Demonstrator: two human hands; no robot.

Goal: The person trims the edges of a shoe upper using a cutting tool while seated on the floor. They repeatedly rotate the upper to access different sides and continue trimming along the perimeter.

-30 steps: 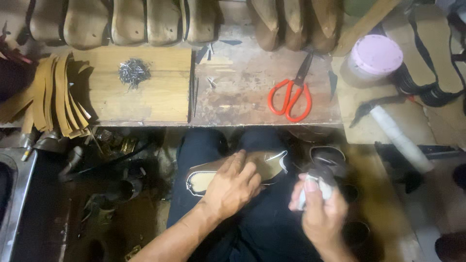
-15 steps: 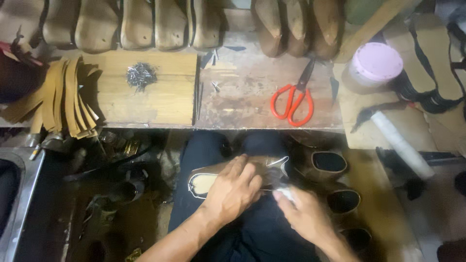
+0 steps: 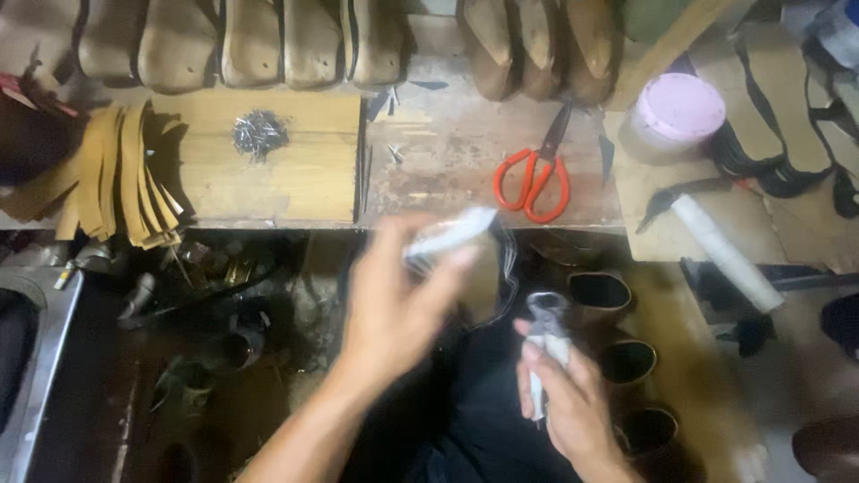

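Shoe part (image 3: 452,234) is in the left hand (image 3: 394,309), lifted over the lap just below the worktop (image 3: 465,170) edge, centre frame. It's motion-blurred, so whether it's a sole or a lasted upper I can't tell. Left hand is closed round it, fingers wrapped, thumb on top.

Right hand (image 3: 573,407) sits at 4 o'clock from the part, fisted round the handles of a metal pincer-type tool (image 3: 546,326), head up. Tool and part are apart, not touching.

Doing this step well, as I'd judge it: brace the part against the knee or wrist so it stops swinging, bring the tool head in along the edge, bite only the rim, keep left fingertips out of the tool's line.

Orientation: the part's long axis runs roughly 8-to-2 o'clock, the pale end pointing up-right toward the scissors. Blur makes this approximate.

Around it:
- orange-handled scissors (image 3: 534,174) at 1 o'clock on the worktop, blades pointing away
- pile of small nails (image 3: 259,134) at 10 o'clock on a wooden board (image 3: 295,179)
- stack of tan leather strips (image 3: 125,179) further left
- row of shoe lasts (image 3: 268,40) along the back
- pink lidded tub (image 3: 676,112) and a hammer (image 3: 716,241) at 2–3 o'clock
- dark shoes (image 3: 599,291) on the floor right of the right hand
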